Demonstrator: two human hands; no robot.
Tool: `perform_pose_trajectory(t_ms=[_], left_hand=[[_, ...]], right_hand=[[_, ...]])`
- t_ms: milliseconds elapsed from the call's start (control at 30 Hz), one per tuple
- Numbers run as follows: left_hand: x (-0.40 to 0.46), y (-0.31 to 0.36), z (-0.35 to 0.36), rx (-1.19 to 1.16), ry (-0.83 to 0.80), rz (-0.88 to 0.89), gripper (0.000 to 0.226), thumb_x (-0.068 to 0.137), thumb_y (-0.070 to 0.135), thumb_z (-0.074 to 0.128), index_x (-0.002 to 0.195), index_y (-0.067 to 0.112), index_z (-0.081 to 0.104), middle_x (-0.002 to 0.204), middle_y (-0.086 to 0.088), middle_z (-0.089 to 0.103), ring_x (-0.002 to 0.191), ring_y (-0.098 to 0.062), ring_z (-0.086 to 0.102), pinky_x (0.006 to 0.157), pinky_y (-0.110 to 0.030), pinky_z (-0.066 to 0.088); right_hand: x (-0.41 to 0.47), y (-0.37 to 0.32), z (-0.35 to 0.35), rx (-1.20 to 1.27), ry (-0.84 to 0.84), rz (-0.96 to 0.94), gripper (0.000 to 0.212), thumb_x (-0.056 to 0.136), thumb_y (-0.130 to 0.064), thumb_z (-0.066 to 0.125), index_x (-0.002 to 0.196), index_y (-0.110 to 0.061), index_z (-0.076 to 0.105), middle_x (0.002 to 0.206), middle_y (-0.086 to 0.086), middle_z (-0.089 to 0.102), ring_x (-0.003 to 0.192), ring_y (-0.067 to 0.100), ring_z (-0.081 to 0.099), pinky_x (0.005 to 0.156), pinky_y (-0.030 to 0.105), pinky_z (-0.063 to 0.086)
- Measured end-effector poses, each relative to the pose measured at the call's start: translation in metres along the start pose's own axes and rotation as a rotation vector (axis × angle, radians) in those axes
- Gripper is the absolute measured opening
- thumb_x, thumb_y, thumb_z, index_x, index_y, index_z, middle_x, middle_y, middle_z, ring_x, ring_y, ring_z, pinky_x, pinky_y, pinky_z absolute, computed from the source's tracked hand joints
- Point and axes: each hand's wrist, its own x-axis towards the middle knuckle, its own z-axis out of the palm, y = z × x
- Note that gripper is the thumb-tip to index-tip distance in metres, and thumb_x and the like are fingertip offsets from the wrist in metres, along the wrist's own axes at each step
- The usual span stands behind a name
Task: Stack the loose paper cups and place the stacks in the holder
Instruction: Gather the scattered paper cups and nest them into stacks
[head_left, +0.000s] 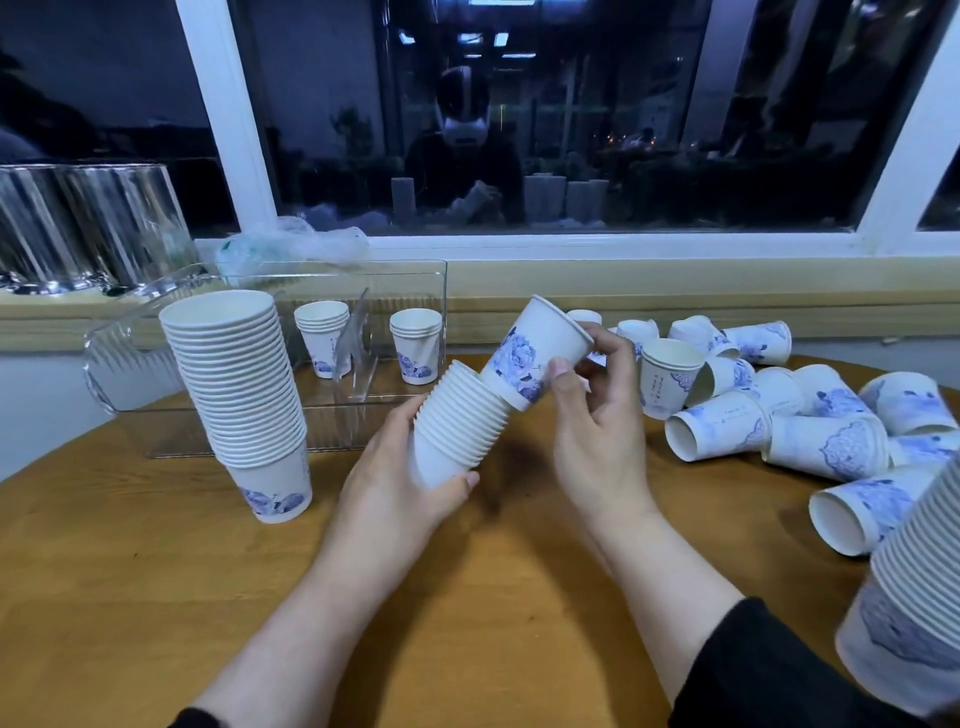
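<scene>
My left hand (402, 467) grips a tilted stack of white paper cups (460, 423) above the wooden table. My right hand (597, 415) pinches a single blue-flowered cup (535, 353), its base at the stack's open mouth. A tall upright stack (241, 395) stands on the table at the left. Behind it sits the clear acrylic holder (415, 275) with two short stacks inside, one (322, 332) left of its divider and one (417, 343) right. A heap of loose cups (810, 415) lies on its side at the right.
Another tall stack (914, 587) rises at the near right edge. A short upright stack (667, 376) stands by the heap. A crumpled plastic bag (296, 244) and a shiny metal container (78, 228) sit on the window sill at the back left.
</scene>
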Motion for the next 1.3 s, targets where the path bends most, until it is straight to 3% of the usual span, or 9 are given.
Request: perform_pose_trajectory(t_ms=[167,367,467,567,700,867,1033,1167,1300], left_hand=[[0.001,-0.002,-0.001,0.010,0.000,0.018,0.077,0.071,0.031,0.086,0.136,0.039,0.045,0.123,0.019,0.059,0.111,-0.002,0.053,0.087,-0.023,0.040],[0.001,-0.001,-0.001,0.029,-0.041,0.052,0.080,0.070,0.033,0.086,0.139,0.039,0.045,0.128,0.019,0.058,0.116,-0.002,0.053,0.091,-0.022,0.041],[0.002,-0.002,0.000,0.013,-0.035,0.067,0.080,0.070,0.030,0.087,0.139,0.039,0.045,0.128,0.021,0.058,0.115,0.002,0.053,0.089,-0.007,0.037],[0.003,-0.001,-0.002,-0.008,-0.004,0.056,0.082,0.071,0.029,0.087,0.139,0.040,0.044,0.128,0.025,0.058,0.115,0.006,0.052,0.087,0.000,0.034],[0.003,0.000,0.000,-0.031,0.003,0.067,0.080,0.070,0.028,0.087,0.137,0.040,0.045,0.127,0.023,0.059,0.114,0.006,0.053,0.086,-0.001,0.036],[0.004,0.000,0.001,-0.088,0.036,0.052,0.077,0.072,0.026,0.086,0.137,0.037,0.046,0.126,0.020,0.060,0.114,0.007,0.054,0.088,-0.008,0.040],[0.000,0.004,0.004,-0.162,-0.005,0.029,0.075,0.076,0.030,0.084,0.138,0.041,0.043,0.127,0.026,0.058,0.115,0.011,0.051,0.086,-0.005,0.038],[0.001,0.005,0.008,-0.150,-0.056,0.042,0.076,0.075,0.035,0.084,0.137,0.045,0.041,0.128,0.027,0.055,0.116,0.011,0.049,0.085,-0.007,0.037],[0.002,0.001,0.010,-0.130,-0.067,0.037,0.076,0.074,0.036,0.085,0.136,0.047,0.041,0.129,0.025,0.056,0.118,0.006,0.051,0.090,-0.014,0.038]], right_hand=[[0.004,0.000,-0.004,-0.027,0.020,-0.043,0.007,0.098,-0.039,0.047,0.101,-0.034,0.051,0.100,-0.011,0.062,0.096,0.015,0.059,0.088,0.047,0.049],[0.003,-0.004,-0.004,-0.065,0.036,-0.073,0.012,0.101,-0.031,0.045,0.098,-0.024,0.053,0.086,-0.016,0.059,0.081,0.010,0.055,0.076,0.034,0.046],[0.001,-0.004,-0.003,-0.108,-0.058,-0.087,0.019,0.101,-0.027,0.043,0.092,-0.016,0.055,0.081,-0.013,0.058,0.077,0.007,0.052,0.072,0.026,0.042],[0.002,-0.004,-0.004,-0.172,-0.133,-0.137,0.025,0.101,-0.028,0.041,0.093,-0.013,0.059,0.086,0.002,0.062,0.085,0.019,0.057,0.076,0.038,0.046],[0.003,0.000,-0.002,-0.322,-0.218,-0.232,0.036,0.103,-0.033,0.038,0.120,-0.019,0.066,0.108,-0.003,0.067,0.104,0.020,0.059,0.089,0.046,0.045],[-0.001,0.005,0.003,-0.425,-0.384,-0.263,0.054,0.102,-0.055,0.022,0.145,-0.033,0.046,0.134,-0.010,0.053,0.126,0.017,0.051,0.101,0.052,0.039],[0.008,0.022,-0.010,-0.329,0.129,-0.003,0.036,0.102,-0.033,0.043,0.127,-0.014,0.059,0.131,0.002,0.050,0.118,0.003,0.047,0.100,0.015,0.038],[0.020,0.050,-0.028,-0.423,0.185,0.417,0.032,0.099,-0.017,0.049,0.130,-0.013,0.055,0.143,0.009,0.039,0.131,0.018,0.040,0.098,0.011,0.024],[0.030,0.058,-0.028,-0.469,0.177,0.455,0.037,0.098,-0.012,0.043,0.132,-0.006,0.056,0.141,0.013,0.045,0.135,0.025,0.039,0.109,0.023,0.026]])
